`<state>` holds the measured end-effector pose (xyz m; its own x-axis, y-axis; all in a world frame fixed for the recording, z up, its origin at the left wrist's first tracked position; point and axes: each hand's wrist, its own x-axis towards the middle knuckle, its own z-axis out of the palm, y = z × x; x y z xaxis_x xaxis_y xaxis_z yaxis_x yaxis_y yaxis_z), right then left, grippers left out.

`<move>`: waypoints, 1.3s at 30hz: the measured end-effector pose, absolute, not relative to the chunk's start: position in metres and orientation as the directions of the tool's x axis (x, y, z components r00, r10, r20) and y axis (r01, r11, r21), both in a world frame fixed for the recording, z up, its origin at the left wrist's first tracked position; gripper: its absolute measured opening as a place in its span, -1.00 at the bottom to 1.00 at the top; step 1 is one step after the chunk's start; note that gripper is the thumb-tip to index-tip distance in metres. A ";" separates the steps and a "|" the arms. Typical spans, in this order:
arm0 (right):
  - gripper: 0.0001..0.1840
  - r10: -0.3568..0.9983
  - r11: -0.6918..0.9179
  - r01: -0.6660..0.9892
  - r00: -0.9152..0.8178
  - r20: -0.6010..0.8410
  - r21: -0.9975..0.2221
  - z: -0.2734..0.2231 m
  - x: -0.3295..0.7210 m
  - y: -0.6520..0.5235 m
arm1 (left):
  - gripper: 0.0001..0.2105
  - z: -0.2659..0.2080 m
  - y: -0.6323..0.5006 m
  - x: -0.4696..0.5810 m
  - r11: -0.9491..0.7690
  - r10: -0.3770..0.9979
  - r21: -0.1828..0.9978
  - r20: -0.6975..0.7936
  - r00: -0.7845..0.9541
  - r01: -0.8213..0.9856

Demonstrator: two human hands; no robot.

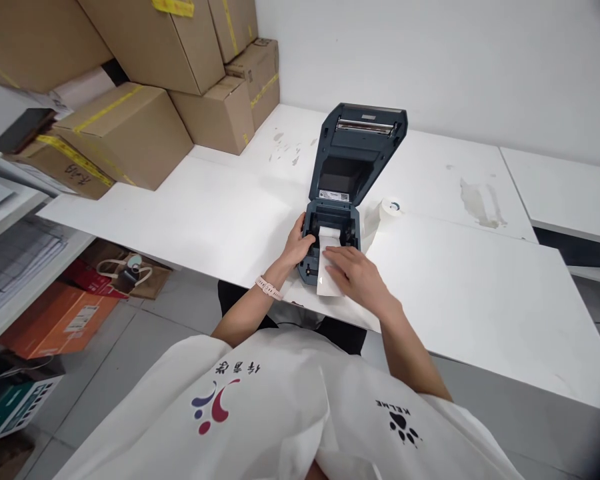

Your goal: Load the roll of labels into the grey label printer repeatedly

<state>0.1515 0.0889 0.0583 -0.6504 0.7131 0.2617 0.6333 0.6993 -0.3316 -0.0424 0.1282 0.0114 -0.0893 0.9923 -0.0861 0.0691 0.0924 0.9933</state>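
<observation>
A dark blue-grey label printer (309,273) stands on the white table near its front edge, with its lid (363,157) swung up. My left hand (298,244) grips the printer's left side wall, thumb over the inner edge and fingers outside. A white label strip (329,283) runs from inside the printer out over its front. On that strip rests my right hand (357,273), fingers stretched out and slightly apart over its right side. Right of the printer, a white paper roll (391,207) lies on the table with a loose length trailing towards the printer.
Cardboard boxes (130,127) with yellow tape are stacked at the back left. A white wall (455,67) closes off the back. Shelving (35,280) stands at the left, with an orange box (63,320) on the floor beside it.
</observation>
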 end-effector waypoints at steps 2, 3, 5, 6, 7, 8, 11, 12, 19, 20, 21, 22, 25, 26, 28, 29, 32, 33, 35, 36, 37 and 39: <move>-0.64 0.708 0.706 0.627 -0.604 0.367 -0.330 0.043 0.149 0.066 | -0.16 0.011 0.128 -0.042 0.113 0.992 0.994 -0.113 -0.063 0.000; -0.64 0.703 0.708 0.625 -0.579 0.413 -0.329 0.036 0.146 0.056 | -0.15 0.011 0.128 -0.042 0.116 0.992 0.993 -0.117 -0.055 -0.017; -0.64 0.697 0.708 0.619 -0.538 0.475 -0.339 0.026 0.138 0.044 | -0.13 0.012 0.128 -0.042 0.116 0.992 0.993 -0.117 -0.052 -0.022; -0.63 0.697 0.707 0.615 -0.522 0.491 -0.349 0.024 0.134 0.040 | -0.13 0.012 0.127 -0.042 0.120 0.991 0.993 -0.120 -0.050 -0.014; -0.63 0.698 0.706 0.612 -0.511 0.502 -0.358 0.022 0.132 0.038 | -0.13 0.013 0.127 -0.043 0.125 0.991 0.992 -0.125 -0.047 -0.004; -0.63 0.698 0.706 0.608 -0.507 0.506 -0.364 0.021 0.130 0.038 | -0.13 0.013 0.127 -0.043 0.129 0.991 0.992 -0.128 -0.046 0.007; -0.64 0.688 0.718 0.589 -0.516 0.510 -0.372 0.021 0.129 0.040 | -0.13 0.014 0.127 -0.044 0.130 0.990 0.991 -0.129 -0.050 0.014; -0.64 0.686 0.721 0.579 -0.520 0.509 -0.380 0.021 0.130 0.041 | -0.13 0.015 0.127 -0.044 0.130 0.990 0.991 -0.130 -0.050 0.009; -0.65 0.716 0.694 0.397 -0.468 0.517 -0.601 0.035 0.145 0.040 | -0.14 0.022 0.110 -0.041 0.169 0.984 0.984 -0.166 -0.068 0.056; -0.66 0.735 0.675 0.366 -0.413 0.538 -0.641 0.043 0.152 0.050 | -0.11 0.023 0.101 -0.039 0.183 0.981 0.980 -0.177 -0.080 0.074; -0.66 0.754 0.657 0.351 -0.334 0.566 -0.667 0.054 0.160 0.064 | -0.07 0.024 0.089 -0.038 0.181 0.982 0.979 -0.173 -0.080 0.098; -0.63 0.770 0.636 0.359 -0.232 0.595 -0.683 0.066 0.167 0.085 | -0.01 0.024 0.077 -0.036 0.186 0.980 0.975 -0.177 -0.087 0.123; -0.40 0.736 0.634 0.338 0.010 0.676 -0.695 0.106 0.181 0.174 | 0.06 0.025 0.041 -0.034 0.226 0.974 0.962 -0.224 -0.032 0.151; -0.33 0.782 0.587 0.300 0.029 0.623 -0.752 0.119 0.181 0.206 | 0.07 0.025 0.032 -0.034 0.241 0.970 0.958 -0.241 -0.019 0.155; -0.23 0.910 0.411 0.204 -0.031 0.414 -0.888 0.141 0.175 0.260 | 0.09 0.025 0.020 -0.035 0.255 0.966 0.953 -0.257 -0.009 0.163; -0.22 0.937 0.349 0.158 -0.071 0.342 -0.924 0.148 0.169 0.278 | 0.10 0.026 0.016 -0.036 0.254 0.966 0.953 -0.258 -0.002 0.167; -0.17 0.955 0.289 0.061 -0.092 0.283 -0.955 0.154 0.157 0.281 | 0.10 0.026 0.015 -0.044 0.250 0.965 0.955 -0.260 0.045 0.161; -0.16 0.949 0.309 0.039 -0.074 0.306 -0.950 0.150 0.156 0.268 | 0.10 0.026 0.016 -0.047 0.251 0.963 0.956 -0.263 0.065 0.150; -0.15 0.934 0.353 0.026 -0.060 0.351 -0.935 0.135 0.158 0.230 | 0.10 0.026 0.018 -0.053 0.244 0.961 0.961 -0.258 0.105 0.130; -0.16 0.926 0.374 0.039 -0.076 0.370 -0.927 0.125 0.161 0.209 | 0.10 0.026 0.019 -0.057 0.232 0.962 0.964 -0.247 0.119 0.126; -0.19 0.919 0.389 0.067 -0.098 0.382 -0.919 0.115 0.164 0.187 | 0.09 0.025 0.020 -0.060 0.218 0.963 0.967 -0.235 0.129 0.127; -0.36 0.903 0.421 0.134 -0.154 0.401 -0.897 0.096 0.169 0.149 | 0.09 0.026 0.022 -0.066 0.193 0.964 0.972 -0.213 0.157 0.134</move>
<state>0.1694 0.1493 0.0962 -0.1539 0.9031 0.4009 0.1343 0.4211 -0.8970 -0.0658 0.0218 0.0262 0.1566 0.9644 -0.2130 0.1339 0.1929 0.9720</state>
